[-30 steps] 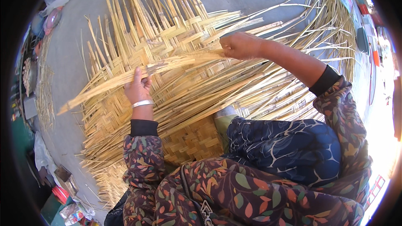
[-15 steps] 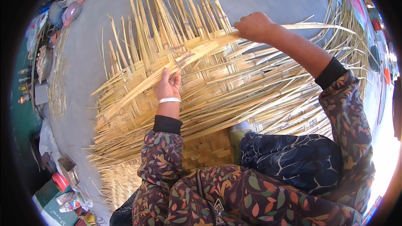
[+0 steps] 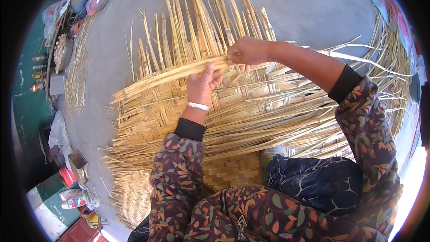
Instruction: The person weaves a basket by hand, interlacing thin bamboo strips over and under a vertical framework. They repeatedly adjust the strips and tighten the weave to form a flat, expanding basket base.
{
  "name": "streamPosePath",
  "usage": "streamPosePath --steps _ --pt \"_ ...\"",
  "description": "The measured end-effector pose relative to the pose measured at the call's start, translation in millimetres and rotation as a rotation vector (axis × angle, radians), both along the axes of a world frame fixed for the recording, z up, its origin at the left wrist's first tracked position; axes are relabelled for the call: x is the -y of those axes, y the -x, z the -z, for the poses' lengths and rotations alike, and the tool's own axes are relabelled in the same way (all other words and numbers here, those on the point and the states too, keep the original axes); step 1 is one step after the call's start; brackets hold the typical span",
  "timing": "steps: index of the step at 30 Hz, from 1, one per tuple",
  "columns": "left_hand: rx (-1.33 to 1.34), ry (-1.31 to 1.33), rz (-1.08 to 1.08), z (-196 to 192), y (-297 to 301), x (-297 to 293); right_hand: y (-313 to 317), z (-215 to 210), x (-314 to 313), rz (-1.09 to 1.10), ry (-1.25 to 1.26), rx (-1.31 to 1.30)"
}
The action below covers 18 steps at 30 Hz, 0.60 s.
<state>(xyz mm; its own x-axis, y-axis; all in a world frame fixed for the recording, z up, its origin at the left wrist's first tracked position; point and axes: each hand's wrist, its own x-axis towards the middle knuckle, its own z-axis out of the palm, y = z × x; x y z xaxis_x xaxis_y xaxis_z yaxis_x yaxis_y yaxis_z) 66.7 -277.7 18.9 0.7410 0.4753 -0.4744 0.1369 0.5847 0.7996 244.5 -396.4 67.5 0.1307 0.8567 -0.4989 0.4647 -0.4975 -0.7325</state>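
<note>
A partly woven mat of split cane (image 3: 154,123) lies on the floor in front of me, its long splints (image 3: 205,22) fanning out on the far side. Across its far part runs a flat, pale cane strip (image 3: 165,77). My left hand (image 3: 201,87) is at the strip's near edge, thumb up against it and fingers curled. Just right of it, my right hand (image 3: 248,53) pinches the strip, fingers closed and pointing left. Beyond that hand, a pale strip end (image 3: 358,57) reaches right; whether it is the same piece is partly hidden.
Many loose cane strips (image 3: 286,127) lie across the mat's near half. More thin strips (image 3: 392,62) are heaped at the right. My trousered knee (image 3: 316,177) is beside the mat's near edge. Along the left stand a pink bowl (image 3: 97,2), plastic bags (image 3: 59,130) and small containers.
The strip has moved toward the far side of the mat. My right hand has come down and left, close to my left hand, which has shifted slightly right. The view has swung a little left.
</note>
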Motion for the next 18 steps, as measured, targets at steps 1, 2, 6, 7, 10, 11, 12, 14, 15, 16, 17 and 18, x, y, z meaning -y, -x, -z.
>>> streamPosePath --steps 1,2,6,7,10,11,12,14,15,16,17,18 --pt "-0.040 -0.052 0.039 0 -3 -13 -3 2 -1 0.017 -0.045 0.060" --pt "-0.041 -0.139 0.015 2 -9 -25 -9 3 4 -0.066 -0.209 0.378" --pt "-0.282 -0.807 0.174 16 -17 -111 -22 17 -5 0.112 -0.288 0.603" --pt "-0.299 -0.960 0.201 25 -22 -124 -22 18 -7 0.173 -0.252 0.552" --pt "-0.437 -0.900 0.308 39 -35 -158 -20 29 -13 0.368 -0.216 0.339" --pt "-0.466 -0.843 0.324 38 -40 -157 -20 34 -13 0.479 -0.179 0.186" --pt "-0.497 -0.787 0.339 36 -45 -157 -19 39 -12 0.588 -0.143 0.031" --pt "-0.550 -0.697 0.376 31 -52 -159 -17 49 -11 0.764 -0.115 -0.195" --pt "-0.574 -0.682 0.408 34 -53 -163 -18 55 -9 0.761 -0.108 -0.206" --pt "-0.600 -0.666 0.440 36 -53 -170 -18 60 -7 0.758 -0.102 -0.217" --pt "-0.622 -0.651 0.473 36 -53 -174 -19 63 -5 0.757 -0.095 -0.227" --pt "-0.605 -0.578 0.481 36 -51 -179 -19 67 -4 0.770 -0.097 -0.265"
